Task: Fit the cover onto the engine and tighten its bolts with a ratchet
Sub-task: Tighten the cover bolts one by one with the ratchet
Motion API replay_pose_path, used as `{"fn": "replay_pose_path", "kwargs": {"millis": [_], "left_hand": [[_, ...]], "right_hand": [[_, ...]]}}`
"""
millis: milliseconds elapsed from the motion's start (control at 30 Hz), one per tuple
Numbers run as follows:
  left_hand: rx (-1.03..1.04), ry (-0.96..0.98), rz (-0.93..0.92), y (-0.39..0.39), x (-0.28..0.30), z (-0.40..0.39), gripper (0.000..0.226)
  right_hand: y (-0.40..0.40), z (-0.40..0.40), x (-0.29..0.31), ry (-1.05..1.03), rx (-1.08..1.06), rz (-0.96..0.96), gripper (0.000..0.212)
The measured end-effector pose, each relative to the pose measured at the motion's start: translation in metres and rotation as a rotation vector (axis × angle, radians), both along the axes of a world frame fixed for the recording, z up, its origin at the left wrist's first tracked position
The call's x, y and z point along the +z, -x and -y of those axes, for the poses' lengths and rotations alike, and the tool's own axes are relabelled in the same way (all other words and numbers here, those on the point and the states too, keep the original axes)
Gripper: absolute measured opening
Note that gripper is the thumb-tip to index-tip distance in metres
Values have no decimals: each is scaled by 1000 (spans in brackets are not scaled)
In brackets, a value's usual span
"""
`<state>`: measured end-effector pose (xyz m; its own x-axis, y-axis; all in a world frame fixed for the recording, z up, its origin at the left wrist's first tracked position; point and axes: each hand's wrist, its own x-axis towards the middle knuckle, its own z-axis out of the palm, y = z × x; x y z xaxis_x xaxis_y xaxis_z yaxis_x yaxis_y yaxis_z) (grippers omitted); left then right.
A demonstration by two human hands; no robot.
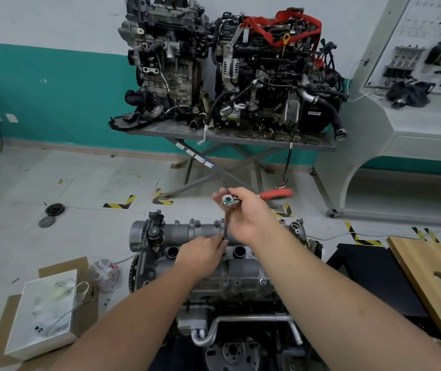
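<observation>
Steel ratchet (227, 210) stands upright over the cover (240, 269).
My right hand (249, 215) grips its head; my left hand (203, 254) pinches the extension, keeping it square on a bolt.

an auto repair training workshop. 2 engines (227, 65) sit on a metal desk (321, 145). hazard tape (119, 204) marks the floor, and a parts display board (425, 44) stands nearby.

Two spare engines (224, 68) sit side by side on a grey counter (240, 139) by the teal wall; a white box (45, 311) rests on cardboard, pulley discs (54, 210) lie on the floor.
</observation>
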<state>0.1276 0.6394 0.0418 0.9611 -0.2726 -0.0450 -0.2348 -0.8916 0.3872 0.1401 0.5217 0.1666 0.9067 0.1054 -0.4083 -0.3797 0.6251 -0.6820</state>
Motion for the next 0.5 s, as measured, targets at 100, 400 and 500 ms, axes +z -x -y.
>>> {"fn": "replay_pose_path", "kwargs": {"millis": [100,400,500], "left_hand": [[14,-7,-6,-1,-2,0,36],[75,73,-5,-1,-3,-1,44],[32,-23,-11,-2,-1,0,42]], "right_hand": [[7,-3,-13,190,-96,117,15],[5,12,-32,1736,-197,1207,36],[3,20,-18,1934,-41,1242,30]]}}
